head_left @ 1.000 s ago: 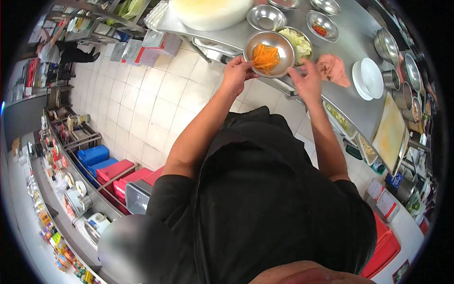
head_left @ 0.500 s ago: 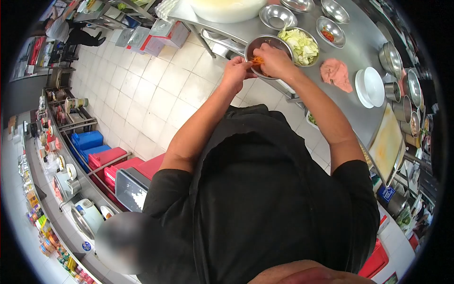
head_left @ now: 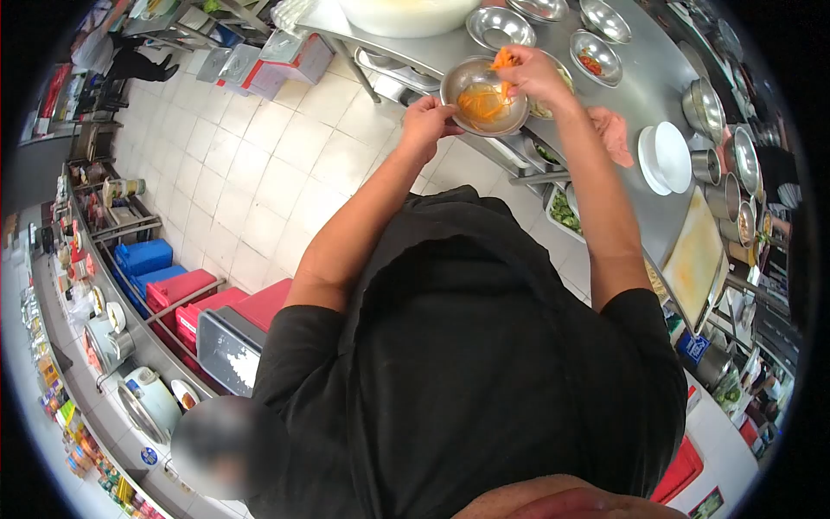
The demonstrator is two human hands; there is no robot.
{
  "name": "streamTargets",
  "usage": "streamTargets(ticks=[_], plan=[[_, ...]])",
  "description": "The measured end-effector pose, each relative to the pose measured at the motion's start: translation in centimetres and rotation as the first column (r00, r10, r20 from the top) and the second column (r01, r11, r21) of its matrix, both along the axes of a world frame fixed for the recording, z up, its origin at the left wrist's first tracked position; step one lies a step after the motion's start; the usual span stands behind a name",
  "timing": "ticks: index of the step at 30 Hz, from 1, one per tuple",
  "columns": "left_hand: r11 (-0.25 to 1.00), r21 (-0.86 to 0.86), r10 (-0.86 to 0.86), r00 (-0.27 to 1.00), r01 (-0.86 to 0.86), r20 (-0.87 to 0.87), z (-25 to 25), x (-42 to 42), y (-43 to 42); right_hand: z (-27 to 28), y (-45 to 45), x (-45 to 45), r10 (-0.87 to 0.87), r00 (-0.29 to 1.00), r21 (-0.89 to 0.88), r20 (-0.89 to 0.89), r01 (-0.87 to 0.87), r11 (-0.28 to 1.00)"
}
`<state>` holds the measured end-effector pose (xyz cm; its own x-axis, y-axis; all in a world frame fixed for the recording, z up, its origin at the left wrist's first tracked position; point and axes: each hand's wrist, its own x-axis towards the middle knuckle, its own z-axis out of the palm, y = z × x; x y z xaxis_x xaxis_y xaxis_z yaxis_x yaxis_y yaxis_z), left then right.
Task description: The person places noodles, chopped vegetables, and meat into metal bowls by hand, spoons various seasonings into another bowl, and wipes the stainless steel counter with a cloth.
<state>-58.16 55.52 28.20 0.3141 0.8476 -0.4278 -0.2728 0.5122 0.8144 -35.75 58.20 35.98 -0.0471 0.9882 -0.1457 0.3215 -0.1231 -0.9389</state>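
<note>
My left hand [head_left: 426, 125] is closed on the rim of a steel bowl [head_left: 463, 72], thumb along the edge, tilting it at the table's front. Thin orange strips [head_left: 482, 104], which look like shredded carrot, lie in the bottom. Over the bowl's right side, my right hand [head_left: 538, 76] pinches a bunch of the same strips [head_left: 505, 59]. Partly hidden behind that hand is a bowl of chopped cabbage [head_left: 565, 80]. A pink cloth [head_left: 612, 137] lies right of my forearm.
Steel bowls [head_left: 501, 28] stand at the back of the steel table [head_left: 631, 104], one holding red pieces [head_left: 590, 65]. White bowls [head_left: 670, 156] and a cutting board [head_left: 697, 259] are to the right. A green-filled tray [head_left: 566, 212] sits below the edge. Another person [head_left: 138, 62] stands far left.
My right hand has risen out of the bowl and moved right, lifting a bunch of orange strips. My left hand has shifted onto the rim, and the bowl's inside now shows.
</note>
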Motion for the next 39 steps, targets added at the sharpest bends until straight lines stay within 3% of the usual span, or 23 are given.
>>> streamTargets(ticks=[7, 8, 11, 12, 15, 18, 21, 24, 27, 30, 32, 34, 36, 39], plan=[[1.000, -0.003, 0.008, 1.000, -0.008, 0.002, 0.1, 0.5, 0.4, 1.2, 1.9, 7.6, -0.104, 0.882, -0.076, 0.459, 0.156, 0.985], [1.000, -0.006, 0.018, 1.000, -0.018, 0.010, -0.1, 0.5, 0.5, 0.2, 2.0, 7.8, -0.162, 0.873, -0.042, 0.460, 0.204, 0.978], [0.999, -0.011, 0.034, 0.999, -0.034, 0.020, -0.3, 0.5, 0.6, -2.7, 1.8, 7.7, -0.138, 0.667, 0.109, 0.733, 0.085, 0.990], [0.999, -0.012, 0.038, 0.999, -0.038, 0.021, -0.2, 0.4, 0.7, -3.1, 1.7, 8.1, -0.116, 0.679, 0.026, 0.725, 0.141, 0.990], [0.998, -0.015, 0.058, 0.998, -0.058, 0.010, 0.1, 0.1, 0.7, -3.1, 0.7, 8.8, -0.329, 0.677, 0.283, 0.658, 0.183, 0.942], [0.997, 0.008, 0.073, 0.997, -0.074, 0.035, -0.8, -0.4, 0.9, -3.5, 1.0, 10.8, -0.286, 0.714, 0.208, 0.638, 0.198, 0.958], [0.996, 0.017, 0.090, 0.995, -0.090, 0.037, -0.5, -0.5, 0.8, -4.3, 0.7, 10.8, -0.182, 0.602, 0.104, 0.778, 0.161, 0.981], [0.998, -0.004, 0.067, 0.998, -0.066, 0.016, 0.1, -0.9, 0.9, -3.2, -0.3, 9.2, -0.384, 0.526, 0.357, 0.759, 0.157, 0.921], [0.997, 0.018, 0.071, 0.997, -0.071, 0.008, 0.1, -1.0, 1.1, -0.1, -0.8, 5.1, -0.395, 0.710, 0.484, 0.583, 0.087, 0.871], [0.997, 0.016, 0.073, 0.997, -0.073, 0.003, 0.6, -0.9, 1.2, -0.1, -0.8, 0.0, -0.087, 0.871, 0.417, 0.484, -0.142, 0.898], [0.997, 0.019, 0.074, 0.997, -0.074, 0.017, 0.6, -0.8, 1.3, -1.9, 0.0, -2.2, 0.008, 0.761, 0.397, 0.649, -0.347, 0.850], [0.996, 0.025, 0.081, 0.997, -0.081, 0.015, 0.9, -0.6, 1.4, -3.8, 0.4, -4.3, 0.063, 0.703, 0.299, 0.708, -0.379, 0.876], [0.996, 0.028, 0.083, 0.997, -0.083, -0.004, 0.4, -0.5, 1.9, -5.8, 0.8, -5.2, 0.105, 0.658, 0.269, 0.746, -0.442, 0.856], [0.994, 0.044, 0.098, 0.995, -0.096, -0.029, 0.4, -0.9, 2.1, -5.2, 0.4, -5.8, 0.320, 0.609, 0.119, 0.726, -0.569, 0.814]])
